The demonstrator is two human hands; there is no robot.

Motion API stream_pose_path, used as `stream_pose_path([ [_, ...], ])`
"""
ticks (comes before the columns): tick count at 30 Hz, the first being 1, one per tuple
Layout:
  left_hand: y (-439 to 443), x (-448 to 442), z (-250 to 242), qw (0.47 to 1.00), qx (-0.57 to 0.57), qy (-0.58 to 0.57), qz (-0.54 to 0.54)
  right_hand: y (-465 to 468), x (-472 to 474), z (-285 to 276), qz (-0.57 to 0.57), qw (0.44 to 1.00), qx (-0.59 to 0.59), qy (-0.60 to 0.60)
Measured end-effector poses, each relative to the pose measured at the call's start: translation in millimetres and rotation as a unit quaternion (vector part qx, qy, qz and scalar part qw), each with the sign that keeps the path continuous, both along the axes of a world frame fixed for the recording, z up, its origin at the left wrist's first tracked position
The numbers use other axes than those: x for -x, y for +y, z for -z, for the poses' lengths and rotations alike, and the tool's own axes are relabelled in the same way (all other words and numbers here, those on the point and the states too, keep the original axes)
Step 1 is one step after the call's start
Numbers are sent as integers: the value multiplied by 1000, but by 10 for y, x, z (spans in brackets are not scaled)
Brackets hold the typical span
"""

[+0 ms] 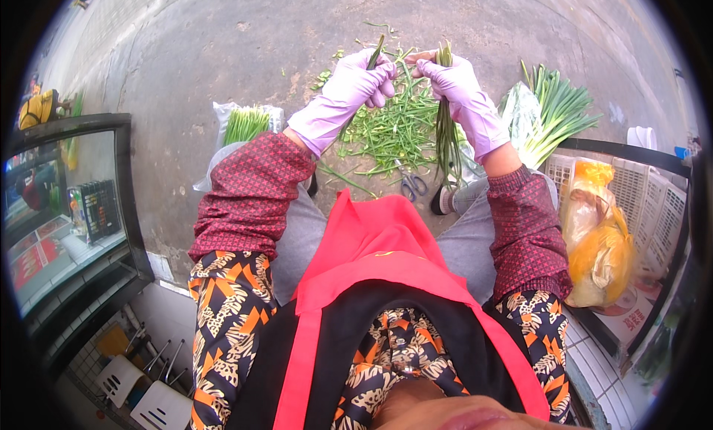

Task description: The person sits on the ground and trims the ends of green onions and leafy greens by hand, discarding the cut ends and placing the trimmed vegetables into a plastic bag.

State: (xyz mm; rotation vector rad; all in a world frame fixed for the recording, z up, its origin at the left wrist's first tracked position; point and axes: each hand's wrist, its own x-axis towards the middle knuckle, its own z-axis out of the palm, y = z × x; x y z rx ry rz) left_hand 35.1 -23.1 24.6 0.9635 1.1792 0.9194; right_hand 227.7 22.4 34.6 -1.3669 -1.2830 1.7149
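Both my hands wear thin lilac gloves and are raised over the ground in front of me. My left hand (pixel 356 79) pinches a few thin green stalks (pixel 376 52), whose lower ends trail below the wrist. In my right hand (pixel 455 84) is an upright bunch of long green stalks (pixel 447 137), with pale ends above the fist and darker ends hanging down. Below and between the hands, a loose pile of green trimmings (pixel 395 132) covers the concrete. Scissors (pixel 413 185) with dark blue handles lie on the ground near my right foot.
Beside my left knee, green stems (pixel 245 125) stand in a clear plastic bag (pixel 276 118). Leafy green stalks (pixel 565 110) lie by my right knee. White plastic crates (pixel 649 207) and yellow plastic bags (pixel 604 252) are at right. A dark-framed glass pane (pixel 125 190) borders the left.
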Motion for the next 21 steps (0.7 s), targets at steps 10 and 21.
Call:
stream_pose_path([
  [10, -44, -93, -39, 979, -115, 168, 14, -53, 92, -73, -22, 999, 20, -45],
  [21, -4, 34, 1, 987, -95, 122, -35, 191, -186, -121, 124, 983, 65, 120],
])
